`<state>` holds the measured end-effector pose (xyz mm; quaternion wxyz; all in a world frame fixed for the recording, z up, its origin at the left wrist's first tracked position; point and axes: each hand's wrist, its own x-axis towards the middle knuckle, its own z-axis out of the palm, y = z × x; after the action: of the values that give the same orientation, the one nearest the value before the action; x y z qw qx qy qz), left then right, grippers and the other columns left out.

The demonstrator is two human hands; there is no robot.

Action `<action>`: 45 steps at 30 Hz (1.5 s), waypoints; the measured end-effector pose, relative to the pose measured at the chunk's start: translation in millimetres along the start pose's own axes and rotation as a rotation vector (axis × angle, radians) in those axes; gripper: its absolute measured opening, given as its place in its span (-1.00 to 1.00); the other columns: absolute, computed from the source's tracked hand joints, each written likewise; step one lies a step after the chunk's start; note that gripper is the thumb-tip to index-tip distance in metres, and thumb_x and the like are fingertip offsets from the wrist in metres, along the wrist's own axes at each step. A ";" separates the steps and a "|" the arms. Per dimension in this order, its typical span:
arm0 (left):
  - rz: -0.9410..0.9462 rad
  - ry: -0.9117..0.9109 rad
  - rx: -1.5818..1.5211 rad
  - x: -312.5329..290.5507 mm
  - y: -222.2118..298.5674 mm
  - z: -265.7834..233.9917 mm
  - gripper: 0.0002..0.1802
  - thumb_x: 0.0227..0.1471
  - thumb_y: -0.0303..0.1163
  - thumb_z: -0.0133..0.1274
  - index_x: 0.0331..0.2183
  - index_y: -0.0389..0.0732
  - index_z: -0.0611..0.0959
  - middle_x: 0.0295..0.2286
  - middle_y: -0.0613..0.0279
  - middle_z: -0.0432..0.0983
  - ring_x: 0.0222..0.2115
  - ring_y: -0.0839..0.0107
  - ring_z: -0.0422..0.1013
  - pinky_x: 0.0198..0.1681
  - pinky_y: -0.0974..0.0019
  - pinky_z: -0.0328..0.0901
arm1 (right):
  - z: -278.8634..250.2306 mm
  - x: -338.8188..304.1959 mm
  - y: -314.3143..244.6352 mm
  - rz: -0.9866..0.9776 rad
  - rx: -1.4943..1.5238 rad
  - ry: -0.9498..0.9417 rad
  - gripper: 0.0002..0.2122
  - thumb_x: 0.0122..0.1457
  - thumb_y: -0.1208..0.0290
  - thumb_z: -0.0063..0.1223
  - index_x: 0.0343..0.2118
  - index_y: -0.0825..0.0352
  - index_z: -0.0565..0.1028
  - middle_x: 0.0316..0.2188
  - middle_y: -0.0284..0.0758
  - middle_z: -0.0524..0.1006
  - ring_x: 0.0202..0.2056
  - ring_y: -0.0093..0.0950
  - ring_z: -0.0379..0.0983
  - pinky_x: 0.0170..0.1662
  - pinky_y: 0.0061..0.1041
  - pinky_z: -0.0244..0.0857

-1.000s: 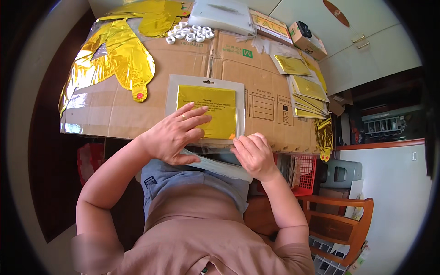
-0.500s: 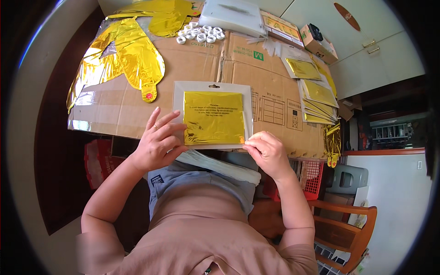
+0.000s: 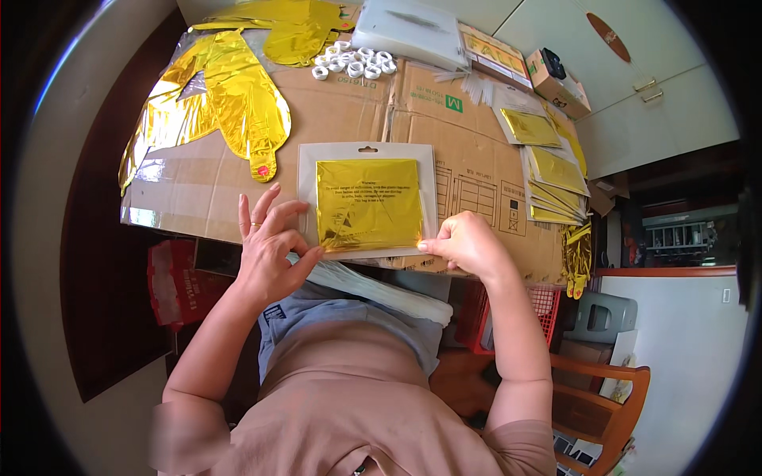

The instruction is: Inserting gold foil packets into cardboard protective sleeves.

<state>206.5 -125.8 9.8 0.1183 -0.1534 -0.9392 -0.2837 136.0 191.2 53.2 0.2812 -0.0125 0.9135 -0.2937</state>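
Fingers of the right hand (image 3: 474,247) clamped on lower-right corner of the yellow foil packet (image 3: 367,222), centre of frame. Left hand (image 3: 274,247), over the foil a second ago, now at packet's left edge, pinch unclear; probably steadying it.

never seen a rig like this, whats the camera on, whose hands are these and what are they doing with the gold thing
There's no machine: these are a person's own bare hands. A wide fisheye camera on their head looks down, so straight edges bend near the rim. The right hand pinches the lower right corner of a flat gold packet; the left hand is at its left edge, though its grip is hard to judge. On the cardboard lie gold foil to the left, white rings at the back and more packets to the right.
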 end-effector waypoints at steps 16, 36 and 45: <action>-0.074 0.066 0.126 -1.2 22.2 -5.5 -0.42 -0.24 -0.57 0.12 -0.04 -0.19 0.54 0.15 -0.03 0.24 0.33 -0.18 -0.09 0.33 -0.36 -0.38 | -31.2 40.1 -28.7 0.256 -0.252 -0.501 -0.57 0.05 0.02 0.38 -0.52 0.40 0.59 -0.57 -0.28 0.64 -0.60 -0.52 0.60 -0.59 -0.56 0.34; 0.335 -0.235 0.338 5.3 47.1 48.6 -0.20 0.07 -0.21 0.10 0.31 -0.09 0.26 0.32 0.10 0.12 0.36 0.11 0.00 0.39 -0.15 -0.20 | -36.5 3.0 18.0 0.001 -0.138 0.015 -0.71 0.18 0.22 0.23 -0.47 0.40 0.60 -0.61 -0.22 0.62 -0.55 -0.39 0.60 -0.44 -0.43 0.46; 0.241 -0.026 0.063 29.6 48.2 28.9 -0.16 0.06 -0.12 0.14 0.26 -0.32 0.27 0.29 -0.15 0.11 0.32 0.00 0.07 0.36 -0.07 -0.10 | 69.0 30.3 -30.5 -0.555 -0.412 0.710 -0.44 0.32 0.13 -0.05 0.27 0.39 0.28 0.33 -0.03 0.20 0.34 -0.07 0.09 0.37 0.00 -0.10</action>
<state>192.3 -64.6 19.4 0.1442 -0.2652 -0.9238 -0.2357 142.1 123.8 8.3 -0.1446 -0.2096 0.9543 -0.1567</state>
